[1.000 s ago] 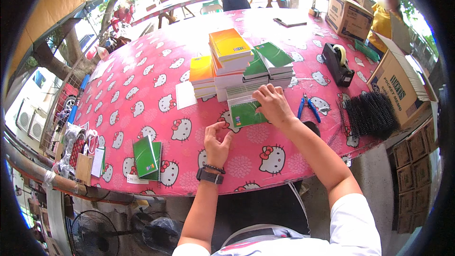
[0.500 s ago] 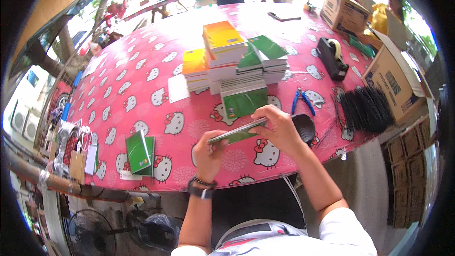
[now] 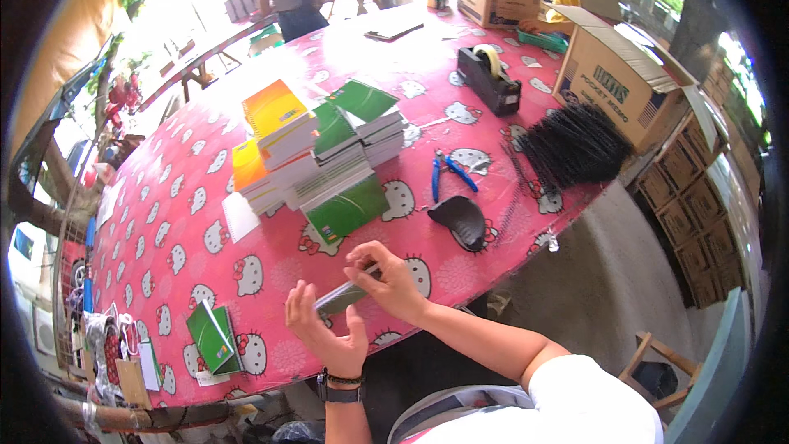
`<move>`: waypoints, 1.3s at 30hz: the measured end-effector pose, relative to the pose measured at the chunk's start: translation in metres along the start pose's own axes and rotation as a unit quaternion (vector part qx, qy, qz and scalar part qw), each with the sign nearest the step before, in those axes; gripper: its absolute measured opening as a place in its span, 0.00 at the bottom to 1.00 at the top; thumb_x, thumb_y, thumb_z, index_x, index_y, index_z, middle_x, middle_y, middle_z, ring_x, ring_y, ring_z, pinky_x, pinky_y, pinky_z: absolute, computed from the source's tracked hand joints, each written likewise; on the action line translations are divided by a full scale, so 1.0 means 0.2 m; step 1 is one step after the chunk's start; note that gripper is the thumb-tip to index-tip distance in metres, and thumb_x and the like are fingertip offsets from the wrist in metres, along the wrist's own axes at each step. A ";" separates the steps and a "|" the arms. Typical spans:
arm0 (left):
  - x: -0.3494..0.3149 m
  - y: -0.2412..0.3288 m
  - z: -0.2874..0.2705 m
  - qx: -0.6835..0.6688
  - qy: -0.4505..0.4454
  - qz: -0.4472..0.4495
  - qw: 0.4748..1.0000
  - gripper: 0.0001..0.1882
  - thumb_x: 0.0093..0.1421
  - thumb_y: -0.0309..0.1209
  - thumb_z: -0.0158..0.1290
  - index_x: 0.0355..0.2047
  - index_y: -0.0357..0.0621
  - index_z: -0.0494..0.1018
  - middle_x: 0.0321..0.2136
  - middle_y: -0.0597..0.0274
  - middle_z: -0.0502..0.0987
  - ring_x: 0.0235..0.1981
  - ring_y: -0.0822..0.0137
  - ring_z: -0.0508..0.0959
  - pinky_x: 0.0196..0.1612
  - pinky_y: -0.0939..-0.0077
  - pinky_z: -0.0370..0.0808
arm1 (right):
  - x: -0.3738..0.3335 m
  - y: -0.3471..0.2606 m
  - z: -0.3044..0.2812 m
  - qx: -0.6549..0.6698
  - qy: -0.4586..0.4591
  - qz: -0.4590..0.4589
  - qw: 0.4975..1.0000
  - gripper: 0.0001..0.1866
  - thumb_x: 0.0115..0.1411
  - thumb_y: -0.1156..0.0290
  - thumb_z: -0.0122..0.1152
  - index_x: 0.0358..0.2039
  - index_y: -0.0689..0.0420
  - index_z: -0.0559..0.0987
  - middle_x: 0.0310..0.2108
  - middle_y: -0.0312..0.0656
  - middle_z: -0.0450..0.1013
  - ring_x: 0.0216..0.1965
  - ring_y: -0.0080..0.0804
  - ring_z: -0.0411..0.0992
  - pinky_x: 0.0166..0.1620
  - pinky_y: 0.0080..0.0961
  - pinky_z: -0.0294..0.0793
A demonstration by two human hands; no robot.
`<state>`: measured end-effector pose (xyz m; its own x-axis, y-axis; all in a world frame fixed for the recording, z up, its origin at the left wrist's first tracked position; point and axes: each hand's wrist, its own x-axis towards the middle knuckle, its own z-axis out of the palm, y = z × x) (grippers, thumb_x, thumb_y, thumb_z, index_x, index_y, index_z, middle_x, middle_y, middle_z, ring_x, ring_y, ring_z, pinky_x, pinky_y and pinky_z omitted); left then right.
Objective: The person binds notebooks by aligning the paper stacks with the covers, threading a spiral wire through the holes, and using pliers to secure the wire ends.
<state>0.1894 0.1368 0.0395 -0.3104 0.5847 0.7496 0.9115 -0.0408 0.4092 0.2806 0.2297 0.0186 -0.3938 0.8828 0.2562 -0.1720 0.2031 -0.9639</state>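
Note:
A thin green notebook point(image 3: 339, 299) is held edge-up above the near side of the table. My right hand point(image 3: 393, 286) pinches its far right end between thumb and fingers. At the other end my left hand point(image 3: 329, 335) has its fingers stretched and its thumb apart, with the notebook's edge by its palm; whether they touch is hard to see. Just beyond my hands lies a stack of green notebooks point(image 3: 349, 207), joined to more green piles point(image 3: 366, 101) and orange-yellow spiral notebooks point(image 3: 276, 109). Two green notebooks point(image 3: 212, 339) rest at the left near edge.
Blue-handled pliers point(image 3: 452, 174), a black scoop-like piece point(image 3: 462, 222), a heap of black wire spirals point(image 3: 571, 148) and a tape dispenser point(image 3: 489, 80) lie to the right. An open carton point(image 3: 612, 82) stands at the right edge. Another person's yellow sleeve point(image 3: 567, 10) shows behind it.
My view has swung to the right, so the table's things sit further left. My left hand's fingers have loosened from the notebook and spread; my right hand still grips it.

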 end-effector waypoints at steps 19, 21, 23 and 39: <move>0.09 -0.05 0.06 -0.076 -0.098 0.071 0.990 0.12 0.49 0.23 0.56 0.35 0.48 0.79 0.28 0.65 0.77 0.31 0.65 0.74 0.38 0.71 0.65 | 0.18 -0.02 -1.17 -0.628 0.211 0.109 0.741 0.13 0.51 0.64 0.64 0.33 0.56 0.74 0.29 0.49 0.76 0.33 0.48 0.75 0.38 0.40 0.75; 0.09 -0.05 0.07 -0.083 -0.098 0.073 0.989 0.09 0.49 0.24 0.58 0.32 0.48 0.80 0.26 0.66 0.76 0.30 0.65 0.73 0.36 0.71 0.65 | 0.17 0.00 -1.19 -0.609 0.213 0.100 0.758 0.13 0.51 0.67 0.62 0.36 0.56 0.74 0.27 0.48 0.76 0.32 0.46 0.76 0.38 0.39 0.75; 0.10 -0.02 0.06 -0.079 -0.091 0.075 0.990 0.08 0.48 0.25 0.59 0.31 0.49 0.79 0.26 0.69 0.76 0.29 0.67 0.73 0.36 0.72 0.65 | 0.18 -0.02 -1.20 -0.480 0.192 0.132 0.846 0.14 0.52 0.69 0.60 0.40 0.56 0.74 0.28 0.47 0.75 0.30 0.43 0.75 0.38 0.36 0.74; 0.19 -0.01 0.17 -0.144 -0.177 0.056 0.972 0.09 0.49 0.28 0.59 0.32 0.50 0.79 0.26 0.67 0.77 0.31 0.65 0.74 0.36 0.70 0.66 | 0.05 -0.31 -0.52 -0.184 -0.131 0.022 0.974 0.13 0.54 0.82 0.59 0.41 0.59 0.78 0.34 0.34 0.72 0.34 0.18 0.71 0.37 0.17 0.72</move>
<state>0.1841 0.1865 0.0503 -0.0545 0.8042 0.5918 0.8054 -0.3149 0.5021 0.3815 0.2695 0.0731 -0.6187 0.7653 0.1775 0.1661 0.3483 -0.9225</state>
